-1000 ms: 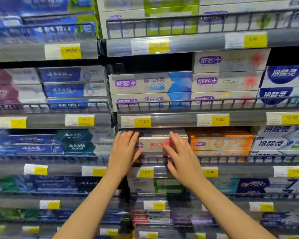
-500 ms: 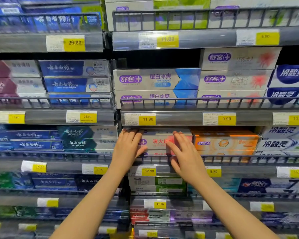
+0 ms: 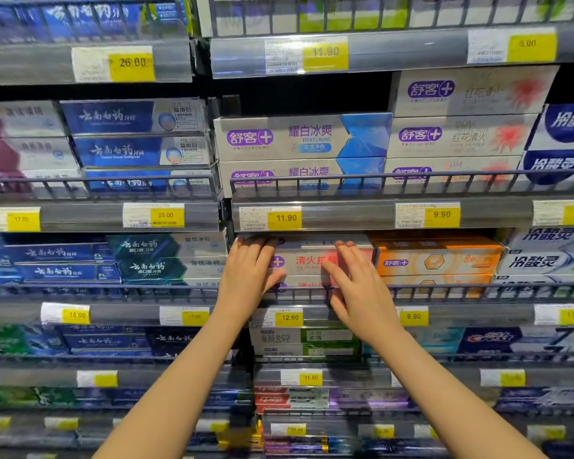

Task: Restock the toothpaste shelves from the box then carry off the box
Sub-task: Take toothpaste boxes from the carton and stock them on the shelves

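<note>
Head view. Both hands are raised to the same shelf bay. The left hand [image 3: 247, 276] lies flat, fingers straight, against the left end of the red-and-white carton [image 3: 307, 260]. The right hand [image 3: 355, 286] lies flat on the carton's right half, fingers straight and slanting up to the left. Neither hand grips; both press on the front face.

The carton lies directly ahead of the hands, between them, on top of another of its kind. Its long axis runs left to right, parallel to the wire rail [image 3: 444, 289] just below the fingers. Its left end is under the left palm. Its right end sits just beside the orange carton [image 3: 438, 260], past the right fingertips. The two hands appear about equally near.

Judgement: the step in hand is squaring the carton into its stack; any push should go straight back, evenly from both ends.

The supply box is not in view.
</note>
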The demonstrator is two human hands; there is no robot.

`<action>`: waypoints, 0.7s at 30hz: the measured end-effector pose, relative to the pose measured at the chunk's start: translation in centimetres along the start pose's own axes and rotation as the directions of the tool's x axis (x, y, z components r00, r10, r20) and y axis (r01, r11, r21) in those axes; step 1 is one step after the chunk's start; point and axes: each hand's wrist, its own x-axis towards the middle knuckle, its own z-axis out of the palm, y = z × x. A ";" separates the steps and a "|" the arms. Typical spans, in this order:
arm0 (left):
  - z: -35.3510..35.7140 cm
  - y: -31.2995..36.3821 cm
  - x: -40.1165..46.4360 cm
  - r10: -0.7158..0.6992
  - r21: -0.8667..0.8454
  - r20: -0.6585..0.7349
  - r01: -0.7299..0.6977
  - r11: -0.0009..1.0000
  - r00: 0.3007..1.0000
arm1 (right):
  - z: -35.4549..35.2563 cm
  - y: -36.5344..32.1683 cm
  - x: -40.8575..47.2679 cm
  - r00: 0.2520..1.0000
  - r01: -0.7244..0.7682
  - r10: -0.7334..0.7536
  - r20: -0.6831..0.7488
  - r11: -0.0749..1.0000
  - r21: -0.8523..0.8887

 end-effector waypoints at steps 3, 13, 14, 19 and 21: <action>0.3 -0.2 -0.2 0.006 -0.019 -0.027 -0.006 1.000 1.000 | 0.1 0.0 -0.2 1.000 0.006 -0.005 -0.027 1.000 0.022; -0.5 1.0 -5.2 -0.027 -0.095 -0.098 0.018 0.995 0.995 | 0.9 0.0 -3.0 0.985 0.049 -0.009 -0.171 0.971 0.234; -0.7 0.6 -6.0 -0.061 -0.102 -0.079 0.052 0.993 0.995 | 1.4 -0.7 -3.3 0.989 0.056 -0.020 -0.144 0.966 0.253; -2.5 -4.1 -8.8 -0.309 -0.117 0.039 0.312 0.943 0.950 | 2.3 -6.2 -1.9 0.993 -0.027 -0.014 0.115 0.936 0.352; -3.5 -6.4 -9.3 -0.398 -0.140 0.071 0.404 0.904 0.915 | 2.5 -8.8 -0.7 0.965 -0.145 0.031 0.260 0.889 0.435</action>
